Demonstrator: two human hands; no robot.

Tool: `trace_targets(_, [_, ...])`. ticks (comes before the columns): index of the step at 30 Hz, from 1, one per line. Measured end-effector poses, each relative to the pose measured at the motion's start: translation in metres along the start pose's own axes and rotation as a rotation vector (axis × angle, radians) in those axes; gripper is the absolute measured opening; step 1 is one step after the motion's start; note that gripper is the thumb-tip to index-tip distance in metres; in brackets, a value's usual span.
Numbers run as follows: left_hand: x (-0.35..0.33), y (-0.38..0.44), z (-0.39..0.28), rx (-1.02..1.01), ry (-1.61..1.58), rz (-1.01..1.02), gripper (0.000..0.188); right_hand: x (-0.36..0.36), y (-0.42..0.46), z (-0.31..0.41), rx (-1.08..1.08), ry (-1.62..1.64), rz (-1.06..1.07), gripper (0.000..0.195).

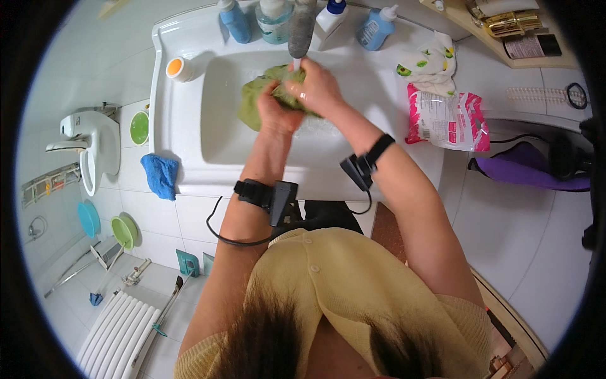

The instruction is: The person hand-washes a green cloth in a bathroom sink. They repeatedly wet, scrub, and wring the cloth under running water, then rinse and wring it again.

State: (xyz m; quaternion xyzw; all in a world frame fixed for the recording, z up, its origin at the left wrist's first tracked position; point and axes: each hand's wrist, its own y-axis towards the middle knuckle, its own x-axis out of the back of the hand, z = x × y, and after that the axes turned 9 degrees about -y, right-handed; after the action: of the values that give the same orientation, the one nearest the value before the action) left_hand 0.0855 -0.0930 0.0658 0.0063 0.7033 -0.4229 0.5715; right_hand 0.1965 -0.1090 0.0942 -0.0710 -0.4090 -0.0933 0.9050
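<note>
Water runs from the faucet (301, 33) onto a wet green cloth (251, 102) in the white washbasin (222, 142). My left hand (279, 111) cups the cloth from the near side, its fingers curled against it. Pressed to the cloth from the right is my right hand (318, 87), close under the spout and blurred by motion. Part of the cloth is hidden behind both hands. Splashed water covers the basin floor just right of the left wrist.
Along the back ledge stand a blue bottle (235, 21), a pump bottle (273, 23), a white bottle (330, 21) and a light-blue bottle (376, 28). A pink-and-white packet (446, 118) and a patterned cloth (428, 64) lie right; a blue cloth (160, 175) hangs over the left corner.
</note>
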Motion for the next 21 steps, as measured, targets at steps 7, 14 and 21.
trace_targets(7, [0.012,0.005,0.006,-0.118,0.196,-0.117,0.032,-0.007,0.001,-0.026,-0.219,-0.157,-0.002,0.039])
trace_targets(14, [-0.002,-0.023,0.008,0.106,1.144,-0.121,0.026,0.048,-0.054,-0.043,-0.441,0.576,0.602,0.064])
trace_targets(21, [0.025,-0.049,0.014,0.225,0.571,0.052,0.044,0.012,-0.036,-0.036,-0.421,0.806,0.372,0.049])
